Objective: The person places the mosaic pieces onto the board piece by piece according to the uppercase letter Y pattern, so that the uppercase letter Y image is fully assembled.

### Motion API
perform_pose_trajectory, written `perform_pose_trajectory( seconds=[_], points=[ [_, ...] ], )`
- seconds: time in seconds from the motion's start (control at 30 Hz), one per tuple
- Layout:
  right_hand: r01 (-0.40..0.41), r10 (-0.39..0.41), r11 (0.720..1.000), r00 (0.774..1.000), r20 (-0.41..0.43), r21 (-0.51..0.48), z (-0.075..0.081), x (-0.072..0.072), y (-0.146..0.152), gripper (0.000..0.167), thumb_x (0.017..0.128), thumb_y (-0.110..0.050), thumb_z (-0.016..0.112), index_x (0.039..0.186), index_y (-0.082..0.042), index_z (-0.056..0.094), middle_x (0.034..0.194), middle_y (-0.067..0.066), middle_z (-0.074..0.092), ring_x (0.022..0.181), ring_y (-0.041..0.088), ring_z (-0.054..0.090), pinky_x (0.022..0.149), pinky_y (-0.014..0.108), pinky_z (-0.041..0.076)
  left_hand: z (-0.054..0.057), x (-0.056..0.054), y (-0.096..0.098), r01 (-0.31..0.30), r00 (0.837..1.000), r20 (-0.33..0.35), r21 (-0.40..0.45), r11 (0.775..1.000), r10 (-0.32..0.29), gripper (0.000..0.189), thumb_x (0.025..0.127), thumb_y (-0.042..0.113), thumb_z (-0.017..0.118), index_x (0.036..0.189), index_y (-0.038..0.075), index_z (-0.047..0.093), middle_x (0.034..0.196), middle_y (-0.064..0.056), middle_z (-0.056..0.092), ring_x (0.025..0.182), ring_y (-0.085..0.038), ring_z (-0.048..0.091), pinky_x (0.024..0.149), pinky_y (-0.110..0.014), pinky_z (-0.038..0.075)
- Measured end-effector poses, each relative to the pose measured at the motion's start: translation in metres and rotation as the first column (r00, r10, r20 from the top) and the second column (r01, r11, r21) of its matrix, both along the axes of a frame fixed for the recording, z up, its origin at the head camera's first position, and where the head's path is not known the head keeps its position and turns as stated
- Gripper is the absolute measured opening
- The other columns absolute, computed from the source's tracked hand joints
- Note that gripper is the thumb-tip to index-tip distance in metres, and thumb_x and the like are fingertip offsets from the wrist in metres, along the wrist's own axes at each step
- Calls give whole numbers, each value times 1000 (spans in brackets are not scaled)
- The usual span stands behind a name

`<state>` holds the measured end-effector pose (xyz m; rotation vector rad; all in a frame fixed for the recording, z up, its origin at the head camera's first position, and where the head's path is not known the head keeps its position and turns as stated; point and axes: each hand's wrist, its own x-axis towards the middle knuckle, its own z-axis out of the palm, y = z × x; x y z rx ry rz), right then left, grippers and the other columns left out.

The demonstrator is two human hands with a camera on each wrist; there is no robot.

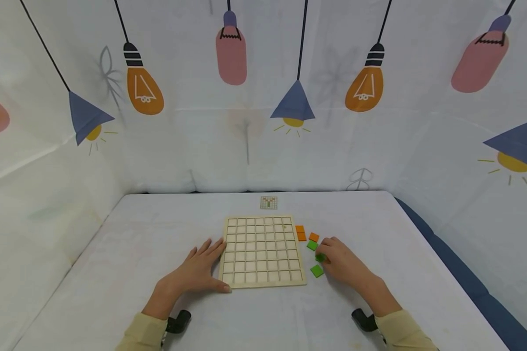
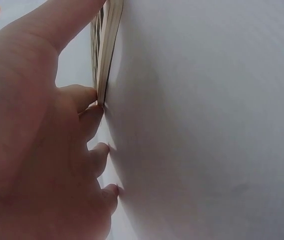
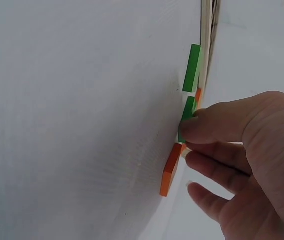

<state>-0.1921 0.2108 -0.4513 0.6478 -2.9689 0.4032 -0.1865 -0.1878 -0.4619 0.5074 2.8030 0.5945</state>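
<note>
Right hand (image 3: 261, 150) pinches a green tile (image 3: 187, 115); only head view shows card (image 1: 269, 203).

A white cloth (image 1: 184, 146) hangs behind the white table (image 1: 114, 253), printed with orange bulbs (image 1: 145, 90), pink bulbs (image 1: 231, 61) and blue lampshades (image 1: 293, 103) on black cords (image 1: 302, 39); a dark blue strip (image 1: 460, 273) shows along the table's right side
</note>
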Motion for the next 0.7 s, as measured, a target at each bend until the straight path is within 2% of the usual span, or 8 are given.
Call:
perform_pose_trajectory(
  seconds=[0.5, 0.7],
  points=[
    [24, -24, 1000, 1000, 8, 13, -2, -2, 1, 24, 79, 5, 71, 93, -15, 70, 93, -3, 60, 87, 12, 48, 77, 30, 50, 0, -1, -1, 7, 1000, 2, 7, 1000, -7, 124, 65, 70, 80, 159, 14, 23, 167, -4, 20, 155, -38, 10, 121, -67, 11],
    [24, -25, 1000, 1000, 6, 5, 0, -5, 1, 24, 79, 4, 70, 93, -16, 70, 95, -3, 61, 91, 13, 49, 80, 32, 52, 1, -3, 0, 6, 1000, 6, 0, 1000, -6, 123, 65, 70, 80, 159, 14, 24, 167, -4, 21, 155, -38, 10, 120, -67, 11]
  ],
)
